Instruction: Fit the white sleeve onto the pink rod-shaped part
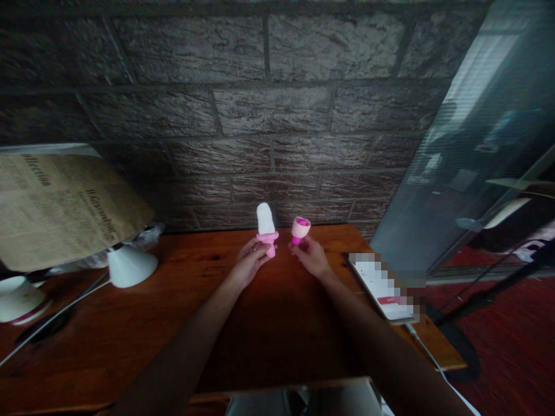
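A popsicle-shaped piece [265, 221], white and rounded on top with a pink collar and stem, stands nearly upright in my left hand [250, 261]. The fingers of that hand are closed on the pink stem. My right hand [313, 257] pinches the darker magenta stem of a small pink cup-shaped piece [300, 226], whose opening tips towards me and shows magenta inside. The two pieces are side by side above the table, apart from each other. What they are made of I cannot tell.
On the wooden table [182, 323] a lamp with a newspaper-print shade [65, 208] and a white cup [19, 299] are at the left. A phone or tablet [384, 289] with a cable lies at the right edge. Behind rises a brick wall [269, 110]; a glass panel [437, 167] stands right.
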Motion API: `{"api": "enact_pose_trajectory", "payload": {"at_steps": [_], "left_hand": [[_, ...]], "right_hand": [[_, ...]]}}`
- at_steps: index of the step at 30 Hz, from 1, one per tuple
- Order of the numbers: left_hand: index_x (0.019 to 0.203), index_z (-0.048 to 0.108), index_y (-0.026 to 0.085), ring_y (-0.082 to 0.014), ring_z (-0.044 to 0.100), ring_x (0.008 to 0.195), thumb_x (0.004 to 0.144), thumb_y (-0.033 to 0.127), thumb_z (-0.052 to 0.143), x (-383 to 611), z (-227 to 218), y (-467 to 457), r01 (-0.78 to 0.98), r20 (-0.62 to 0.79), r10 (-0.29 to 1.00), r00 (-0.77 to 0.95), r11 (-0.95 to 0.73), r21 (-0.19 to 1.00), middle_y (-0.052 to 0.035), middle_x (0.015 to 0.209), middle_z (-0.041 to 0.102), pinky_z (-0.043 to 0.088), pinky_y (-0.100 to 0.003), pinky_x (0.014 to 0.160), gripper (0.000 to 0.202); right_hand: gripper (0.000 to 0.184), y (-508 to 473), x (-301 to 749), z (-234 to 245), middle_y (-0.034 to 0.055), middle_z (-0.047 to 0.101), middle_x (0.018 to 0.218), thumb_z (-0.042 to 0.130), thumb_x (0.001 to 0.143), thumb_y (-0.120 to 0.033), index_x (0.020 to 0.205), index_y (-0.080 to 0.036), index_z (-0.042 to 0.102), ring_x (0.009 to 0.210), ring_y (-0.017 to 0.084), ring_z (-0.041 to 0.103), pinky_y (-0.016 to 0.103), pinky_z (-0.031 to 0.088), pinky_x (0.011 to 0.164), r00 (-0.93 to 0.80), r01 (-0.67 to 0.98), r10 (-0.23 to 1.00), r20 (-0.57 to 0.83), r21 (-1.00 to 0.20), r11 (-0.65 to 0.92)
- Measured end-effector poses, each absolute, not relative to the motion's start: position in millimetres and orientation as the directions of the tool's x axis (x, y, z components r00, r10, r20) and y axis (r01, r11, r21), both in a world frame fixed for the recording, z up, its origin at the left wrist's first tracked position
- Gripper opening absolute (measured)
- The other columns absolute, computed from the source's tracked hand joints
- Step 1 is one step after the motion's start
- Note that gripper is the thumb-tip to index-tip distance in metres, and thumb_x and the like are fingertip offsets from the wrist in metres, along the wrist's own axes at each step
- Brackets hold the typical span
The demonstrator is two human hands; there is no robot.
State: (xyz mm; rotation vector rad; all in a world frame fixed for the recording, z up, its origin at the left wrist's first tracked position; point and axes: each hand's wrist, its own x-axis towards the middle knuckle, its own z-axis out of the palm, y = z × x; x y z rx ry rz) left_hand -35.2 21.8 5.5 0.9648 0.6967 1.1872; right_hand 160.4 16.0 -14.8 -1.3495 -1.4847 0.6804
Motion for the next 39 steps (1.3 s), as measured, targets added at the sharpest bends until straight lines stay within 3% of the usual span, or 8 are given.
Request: {"api": "enact_pose_trajectory", "payload": {"at_steps": [4, 13, 22, 27, 30, 33, 36, 39], "left_hand": [[0.096, 0.070, 0.018, -0.0193, 0.067, 0.095, 0.064, 0.024, 0.081, -36.2, 6.8, 20.9, -0.422, 0.021, 0.965, 0.262, 0.095, 0.902, -0.0069, 0.109, 0.071, 0.046, -0.039, 0.095, 0.034], [0.099, 0.069, 0.018, -0.0199, 0.067, 0.092, 0.064, 0.018, 0.080, -31.5, 7.2, 13.3, -0.383, 0.010, 0.945, 0.326, 0.122, 0.915, -0.0073, 0.104, 0.072, 0.051, -0.036, 0.088, 0.037], [0.100, 0.066, 0.021, -0.0205, 0.067, 0.097, 0.066, 0.021, 0.080, -33.0, 12.7, 12.2, -0.417, 0.040, 0.947, 0.320, 0.103, 0.903, -0.0065, 0.119, 0.068, 0.049, -0.039, 0.094, 0.037], [0.098, 0.065, 0.019, -0.0205, 0.067, 0.095, 0.062, 0.021, 0.084, -32.0, 13.4, 11.3, -0.421, 0.031, 0.954, 0.298, 0.102, 0.901, -0.0063, 0.113, 0.070, 0.049, -0.038, 0.092, 0.040], [0.098, 0.065, 0.018, -0.0203, 0.067, 0.094, 0.065, 0.028, 0.083, -32.7, 12.2, 12.7, -0.421, 0.039, 0.956, 0.291, 0.092, 0.902, -0.0073, 0.110, 0.070, 0.050, -0.038, 0.089, 0.039], [0.099, 0.066, 0.017, -0.0197, 0.067, 0.093, 0.067, 0.031, 0.083, -33.7, 10.6, 14.1, -0.411, 0.052, 0.956, 0.290, 0.075, 0.908, -0.0076, 0.106, 0.071, 0.051, -0.036, 0.086, 0.038], [0.099, 0.067, 0.017, -0.0192, 0.066, 0.096, 0.067, 0.028, 0.083, -34.3, 9.4, 14.9, -0.409, 0.067, 0.950, 0.305, 0.067, 0.910, -0.0078, 0.109, 0.071, 0.051, -0.034, 0.087, 0.038], [0.097, 0.068, 0.016, -0.0186, 0.065, 0.098, 0.067, 0.029, 0.083, -33.6, 8.5, 15.2, -0.411, 0.074, 0.942, 0.329, 0.072, 0.909, -0.0085, 0.109, 0.071, 0.050, -0.031, 0.087, 0.037]], "right_hand": [[0.025, 17.5, 161.1, -16.6, 0.0012, 0.069, 0.072, 0.064, 0.080, -0.045, 0.087, -0.021, 0.061, 0.062, 0.015, 0.064, 0.026, 0.051, 0.058, 0.107, 0.410, 0.955, 0.278, -0.887, 0.212], [0.021, 12.0, 160.3, -8.7, 0.0005, 0.067, 0.068, 0.060, 0.080, -0.042, 0.083, -0.022, 0.060, 0.058, 0.016, 0.061, 0.027, 0.047, 0.058, 0.127, 0.497, 0.948, 0.291, -0.846, 0.193], [0.017, 16.9, 174.2, -5.9, 0.0065, 0.073, 0.076, 0.067, 0.078, -0.039, 0.072, -0.023, 0.067, 0.070, 0.023, 0.067, 0.029, 0.043, 0.062, 0.249, 0.781, 0.926, 0.282, -0.624, -0.019], [0.016, 16.5, 179.2, -4.3, 0.0084, 0.074, 0.078, 0.070, 0.077, -0.038, 0.080, -0.023, 0.072, 0.076, 0.026, 0.069, 0.029, 0.042, 0.061, 0.268, 0.794, 0.941, 0.208, -0.600, -0.094], [0.023, 12.3, 179.1, 0.5, 0.0070, 0.075, 0.085, 0.071, 0.077, -0.041, 0.091, -0.022, 0.073, 0.081, 0.024, 0.070, 0.027, 0.042, 0.063, 0.240, 0.821, 0.946, 0.217, -0.565, -0.079], [0.030, 7.6, 179.7, 8.4, 0.0074, 0.075, 0.085, 0.069, 0.078, -0.048, 0.090, -0.020, 0.072, 0.081, 0.023, 0.070, 0.026, 0.042, 0.064, 0.222, 0.841, 0.952, 0.212, -0.535, -0.077], [0.033, 4.4, 179.6, 16.2, 0.0091, 0.074, 0.084, 0.065, 0.081, -0.048, 0.089, -0.018, 0.073, 0.079, 0.022, 0.069, 0.027, 0.043, 0.066, 0.250, 0.764, 0.932, 0.263, -0.645, -0.023], [0.036, 2.6, 173.7, 20.4, 0.0068, 0.073, 0.087, 0.062, 0.083, -0.048, 0.098, -0.017, 0.073, 0.073, 0.017, 0.066, 0.026, 0.045, 0.065, 0.193, 0.472, 0.945, 0.264, -0.869, 0.146]]}}
